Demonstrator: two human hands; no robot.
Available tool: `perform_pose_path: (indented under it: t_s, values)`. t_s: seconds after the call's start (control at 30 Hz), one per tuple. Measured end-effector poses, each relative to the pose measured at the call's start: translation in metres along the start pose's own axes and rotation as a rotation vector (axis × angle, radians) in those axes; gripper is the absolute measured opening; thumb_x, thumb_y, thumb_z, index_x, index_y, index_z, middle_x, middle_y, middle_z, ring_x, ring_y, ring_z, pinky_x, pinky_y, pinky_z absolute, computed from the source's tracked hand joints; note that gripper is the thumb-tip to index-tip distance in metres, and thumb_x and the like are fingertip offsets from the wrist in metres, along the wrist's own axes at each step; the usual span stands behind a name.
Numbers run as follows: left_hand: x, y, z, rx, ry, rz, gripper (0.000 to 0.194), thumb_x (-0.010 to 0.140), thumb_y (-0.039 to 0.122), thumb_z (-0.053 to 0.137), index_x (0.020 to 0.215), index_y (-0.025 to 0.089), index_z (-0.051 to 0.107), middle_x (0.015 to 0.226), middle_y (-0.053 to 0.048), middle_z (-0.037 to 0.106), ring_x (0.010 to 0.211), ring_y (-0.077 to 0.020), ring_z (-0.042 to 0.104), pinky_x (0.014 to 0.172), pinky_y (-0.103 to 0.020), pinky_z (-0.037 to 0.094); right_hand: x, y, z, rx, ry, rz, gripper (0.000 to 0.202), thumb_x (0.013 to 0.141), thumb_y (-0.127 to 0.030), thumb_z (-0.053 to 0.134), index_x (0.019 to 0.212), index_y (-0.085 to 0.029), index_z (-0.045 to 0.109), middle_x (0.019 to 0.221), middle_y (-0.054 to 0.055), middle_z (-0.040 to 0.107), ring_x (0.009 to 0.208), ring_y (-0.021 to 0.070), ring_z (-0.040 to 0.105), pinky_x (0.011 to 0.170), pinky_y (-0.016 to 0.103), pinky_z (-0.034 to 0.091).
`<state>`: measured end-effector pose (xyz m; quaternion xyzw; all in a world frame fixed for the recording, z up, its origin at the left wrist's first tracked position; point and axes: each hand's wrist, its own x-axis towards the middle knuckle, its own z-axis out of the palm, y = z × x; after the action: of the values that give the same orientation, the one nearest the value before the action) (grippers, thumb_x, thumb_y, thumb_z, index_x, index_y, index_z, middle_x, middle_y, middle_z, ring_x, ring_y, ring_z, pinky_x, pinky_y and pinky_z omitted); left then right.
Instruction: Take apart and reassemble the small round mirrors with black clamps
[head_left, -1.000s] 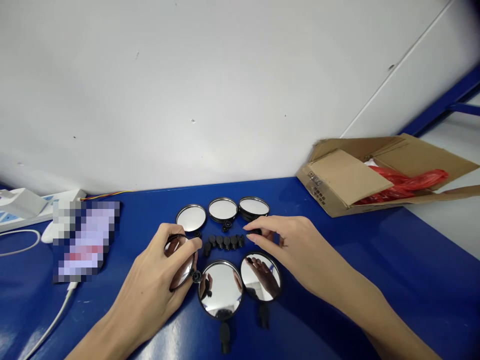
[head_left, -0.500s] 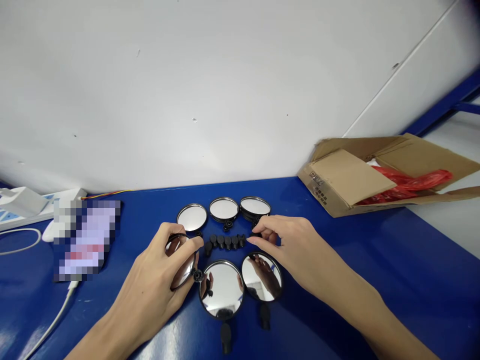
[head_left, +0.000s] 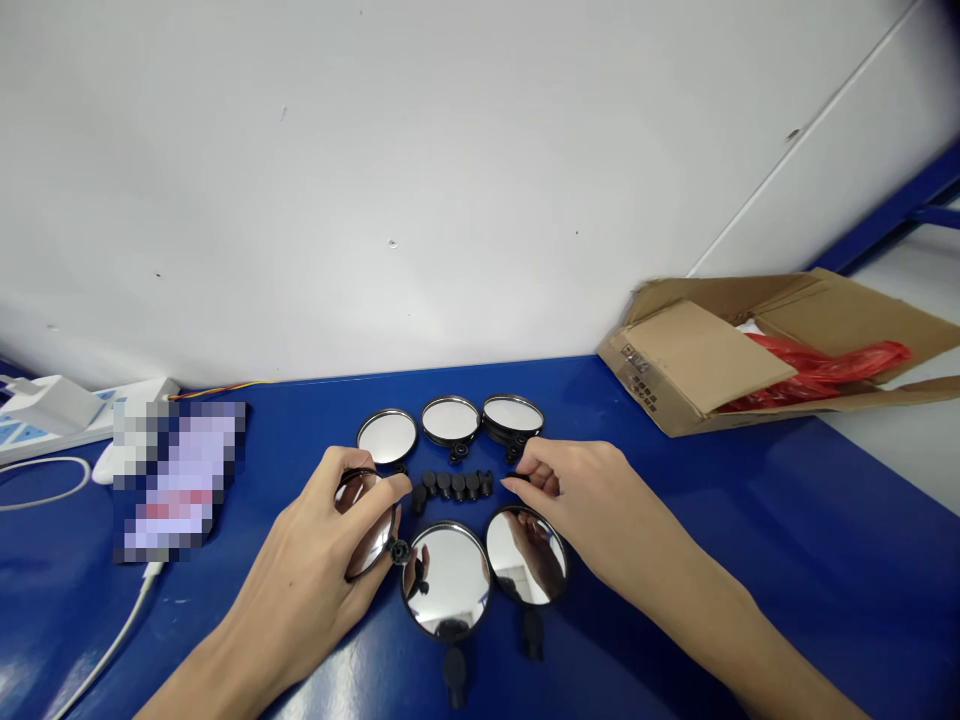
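Note:
My left hand (head_left: 330,550) grips a round mirror (head_left: 373,535) by its edges, tilted, with its black joint at the right side. Between thumb and fingers, my right hand (head_left: 577,490) pinches a small black part (head_left: 517,478), mostly hidden. Left of those fingertips lies a row of several small black parts (head_left: 458,487). Nearest me, two round mirrors with black stems, one at the centre (head_left: 447,580) and one to its right (head_left: 526,560), lie face up. Three more places behind the row hold round mirrors (head_left: 386,437), the rightmost (head_left: 513,413) looking stacked.
A cardboard box (head_left: 697,350) with red plastic inside stands at the back right. On the left are a phone (head_left: 184,480) with a white cable and a white power strip (head_left: 45,440). A white wall (head_left: 450,200) rises behind the blue table (head_left: 300,420).
The fingers of my right hand have closed on a small black part and drawn slightly away from the row. My left hand keeps its hold on the mirror. The whole view has shifted slightly.

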<state>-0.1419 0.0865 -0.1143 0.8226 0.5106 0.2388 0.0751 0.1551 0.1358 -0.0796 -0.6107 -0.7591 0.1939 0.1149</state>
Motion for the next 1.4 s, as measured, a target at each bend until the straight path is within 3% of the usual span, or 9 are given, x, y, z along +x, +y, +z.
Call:
perform_pose_path:
  t_s: [0.2,0.5,0.7,1.03,1.27,1.4]
  values:
    - [0.0,0.001,-0.001,0.008,0.013,0.006,0.045,0.099,0.011,0.054,0.137,0.033,0.063,0.134,-0.009,0.05,0.087,-0.0191,0.066,0.073,-0.037,0.062,0.001,0.004,0.01,0.011,0.039,0.004,0.027,0.104,-0.022,0.076,0.081,-0.024,0.061,0.075,-0.002,0.076,0.073,0.0206,0.072,0.066,0.032,0.042]
    - [0.001,0.001,-0.001,0.012,0.013,0.006,0.045,0.099,0.011,0.055,0.138,0.033,0.063,0.134,-0.009,0.05,0.087,-0.0194,0.066,0.071,-0.037,0.062,-0.001,-0.003,0.004,-0.1,-0.036,0.081,0.032,0.105,-0.029,0.075,0.076,-0.024,0.062,0.081,0.004,0.077,0.075,0.0234,0.072,0.061,0.033,0.038]
    - [0.001,0.001,-0.001,0.013,0.002,-0.001,0.043,0.101,0.012,0.055,0.137,0.033,0.063,0.134,-0.009,0.05,0.089,-0.0201,0.066,0.073,-0.037,0.061,-0.003,-0.005,0.005,-0.197,-0.036,0.058,0.039,0.114,-0.031,0.058,0.077,-0.023,0.059,0.078,0.003,0.076,0.069,0.021,0.068,0.06,0.033,0.032]
    - [0.0,0.0,-0.002,0.006,0.003,0.0,0.051,0.096,0.008,0.055,0.14,0.034,0.061,0.134,-0.008,0.049,0.088,-0.0194,0.067,0.073,-0.036,0.062,-0.005,-0.007,0.014,-0.217,0.007,0.02,0.034,0.114,-0.033,0.057,0.083,-0.023,0.064,0.086,0.005,0.076,0.074,0.0223,0.069,0.063,0.033,0.034]
    - [0.0,0.002,-0.003,-0.054,-0.012,-0.02,0.052,0.096,0.008,0.051,0.14,0.035,0.062,0.132,-0.007,0.051,0.077,-0.0169,0.066,0.066,-0.034,0.061,-0.006,-0.003,0.014,-0.13,0.206,-0.113,0.046,0.113,-0.037,0.061,0.069,-0.023,0.058,0.073,0.002,0.066,0.068,0.0201,0.061,0.063,0.035,0.036]
    - [-0.001,0.002,-0.004,-0.105,-0.044,-0.075,0.059,0.096,0.011,0.052,0.149,0.036,0.056,0.135,-0.007,0.052,0.078,-0.0171,0.07,0.07,-0.036,0.065,-0.009,-0.01,0.013,0.1,0.25,-0.416,0.027,0.113,-0.027,0.064,0.088,-0.022,0.071,0.085,0.001,0.072,0.08,0.0188,0.066,0.074,0.034,0.047]
